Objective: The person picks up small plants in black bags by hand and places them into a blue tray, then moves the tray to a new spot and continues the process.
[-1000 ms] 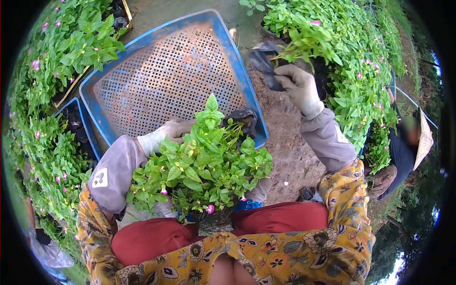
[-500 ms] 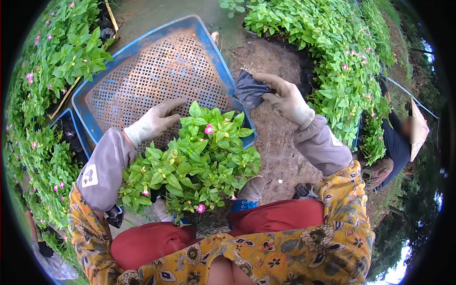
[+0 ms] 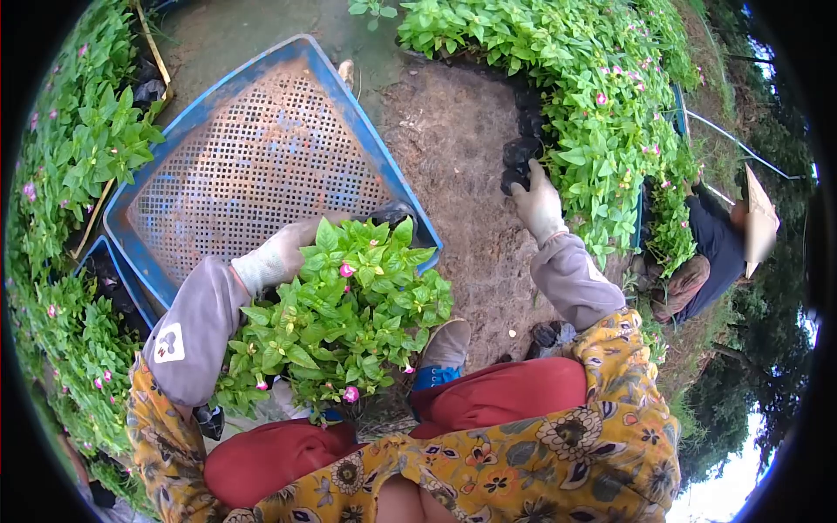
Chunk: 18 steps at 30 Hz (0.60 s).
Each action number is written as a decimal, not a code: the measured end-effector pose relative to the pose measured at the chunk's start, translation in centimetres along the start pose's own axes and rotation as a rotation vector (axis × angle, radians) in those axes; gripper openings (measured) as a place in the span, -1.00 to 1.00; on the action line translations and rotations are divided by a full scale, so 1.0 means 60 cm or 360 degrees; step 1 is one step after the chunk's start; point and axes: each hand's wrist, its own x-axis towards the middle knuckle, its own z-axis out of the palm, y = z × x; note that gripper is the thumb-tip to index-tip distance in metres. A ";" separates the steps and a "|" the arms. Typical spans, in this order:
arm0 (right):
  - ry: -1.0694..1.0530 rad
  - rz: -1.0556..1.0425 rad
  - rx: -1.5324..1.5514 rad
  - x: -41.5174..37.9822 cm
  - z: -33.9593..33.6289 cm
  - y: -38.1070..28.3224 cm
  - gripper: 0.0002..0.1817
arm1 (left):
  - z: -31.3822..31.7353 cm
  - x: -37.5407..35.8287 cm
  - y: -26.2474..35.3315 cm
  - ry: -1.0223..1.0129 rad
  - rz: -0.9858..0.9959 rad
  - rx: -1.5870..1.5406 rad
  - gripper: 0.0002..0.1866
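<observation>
In a tan-and-white work glove, my left hand [image 3: 281, 254] is at the near side of a blue plastic crate [image 3: 366, 144]; foliage hides its fingertips. Right beside it is a bunch of leafy green plants with pink flowers [image 3: 349, 305], in front of my knees. A black plastic bag [image 3: 392, 213] lies in the crate's near right corner, by the top of that foliage. My right hand [image 3: 538, 209], gloved too, is at the edge of the plant bed, with thumb and fingers around a black plastic plant bag [image 3: 520, 155].
Dense flowering plants [image 3: 602, 113] in black bags line the right side. More plants [image 3: 96, 131] grow on the left, beside a second blue crate [image 3: 118, 270]. Bare soil [image 3: 462, 131] runs between. A person in a conical hat [image 3: 719, 244] crouches at far right.
My right hand has let go of the black bag, which now lies at the crate's corner, and has moved right to another bag at the bed's edge. My left hand's fingers have slipped behind foliage.
</observation>
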 end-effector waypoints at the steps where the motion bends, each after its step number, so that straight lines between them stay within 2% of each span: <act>1: -0.0056 0.0054 0.0012 0.005 0.012 0.012 -0.38 | 0.002 -0.005 0.016 0.0012 -0.0042 -0.0077 -0.40; 6: -0.0024 0.0244 -0.0039 0.030 0.027 0.006 -0.37 | -0.001 -0.013 0.026 0.0016 -0.0048 -0.0222 -0.43; 9: -0.0041 0.0303 -0.0168 0.026 0.034 0.003 -0.38 | -0.007 -0.026 0.047 0.0050 -0.0285 -0.0327 -0.48; 10: -0.0047 0.0324 -0.0201 0.025 0.033 0.000 -0.37 | -0.011 -0.026 0.054 0.0048 -0.0262 -0.0227 -0.49; 12: -0.0042 0.0278 -0.0232 0.032 0.033 0.005 -0.46 | -0.018 -0.028 0.065 0.0045 -0.0229 -0.0040 -0.51; 13: -0.0048 0.0251 -0.0240 0.038 0.036 0.010 -0.49 | -0.021 -0.027 0.074 -0.0012 -0.0297 -0.0036 -0.45; 16: -0.0015 0.0194 -0.0169 0.050 0.030 0.006 -0.67 | -0.019 -0.026 0.094 0.0002 -0.0278 -0.0374 -0.45; 17: -0.0017 0.0287 -0.0079 0.049 0.022 0.002 -0.72 | -0.018 -0.024 0.085 0.0038 -0.0219 -0.0346 -0.44; 18: 0.0084 0.0239 0.0018 0.054 0.031 0.022 -0.71 | -0.020 -0.022 0.082 0.0006 -0.0124 -0.0250 -0.44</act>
